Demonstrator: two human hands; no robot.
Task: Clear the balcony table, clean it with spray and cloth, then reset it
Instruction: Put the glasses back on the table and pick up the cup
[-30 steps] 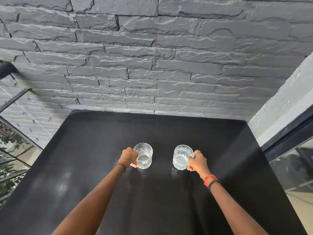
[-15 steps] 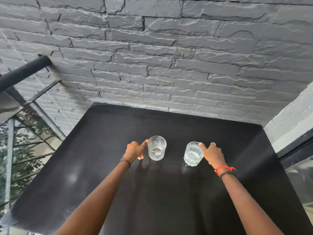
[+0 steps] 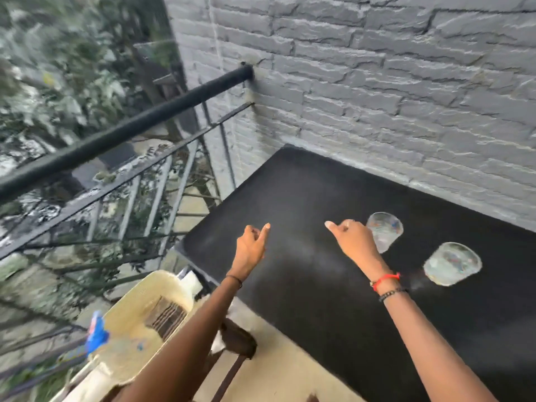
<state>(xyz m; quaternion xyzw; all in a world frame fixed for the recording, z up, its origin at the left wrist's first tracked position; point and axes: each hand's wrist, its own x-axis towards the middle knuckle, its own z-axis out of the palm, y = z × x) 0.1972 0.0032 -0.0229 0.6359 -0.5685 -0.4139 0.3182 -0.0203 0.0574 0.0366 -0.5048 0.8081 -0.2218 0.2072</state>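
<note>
Two clear drinking glasses stand on the black table (image 3: 304, 198): one (image 3: 385, 230) farther back, the other (image 3: 451, 264) nearer and to the right. My right hand (image 3: 352, 239) hovers just left of the farther glass, fingers curled, thumb stuck out, holding nothing. Over the table's left part, my left hand (image 3: 252, 246) is also loosely curled and holds nothing. The picture is blurred by head motion.
A cream basket (image 3: 139, 309) sits on the floor left of the table, with a blue-topped bottle (image 3: 97, 333) beside it. A black railing (image 3: 116, 134) runs along the left, foliage beyond. A grey stone wall (image 3: 377, 82) backs the table.
Both hands have let go of the glasses and drawn away to the left. The view has swung left and down, bringing the railing and basket into sight.
</note>
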